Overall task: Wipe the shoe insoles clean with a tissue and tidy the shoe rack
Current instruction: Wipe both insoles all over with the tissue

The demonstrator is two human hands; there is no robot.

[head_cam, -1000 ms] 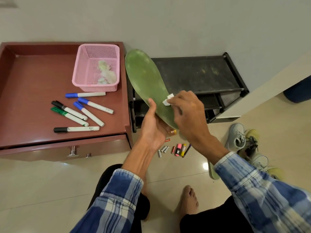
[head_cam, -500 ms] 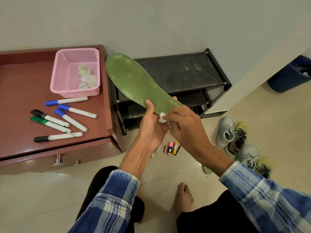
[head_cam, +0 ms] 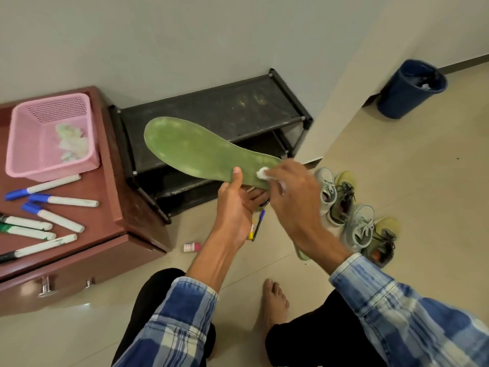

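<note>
My left hand (head_cam: 235, 205) grips a green insole (head_cam: 195, 152) by its heel end, thumb on top, fingers underneath. The insole lies nearly flat, toe pointing left, in front of the black shoe rack (head_cam: 211, 112). My right hand (head_cam: 293, 192) pinches a small white tissue (head_cam: 262, 172) and presses it on the insole's heel. Two pairs of grey and yellow-green sneakers (head_cam: 354, 215) stand on the floor to the right. A second insole (head_cam: 300, 251) peeks out under my right forearm.
A brown cabinet (head_cam: 116, 213) at left carries a pink basket (head_cam: 50, 136) with used tissues and several markers (head_cam: 50, 218). Pens (head_cam: 258, 225) and a small bottle (head_cam: 191, 247) lie on the tiled floor. A blue bin (head_cam: 410, 88) stands at the far right. My bare foot (head_cam: 274, 303) rests below.
The insole has tipped from steeply upright to nearly flat, toe swinging left. My right hand has slid the tissue down to the heel. The view has turned right, showing the blue bin.
</note>
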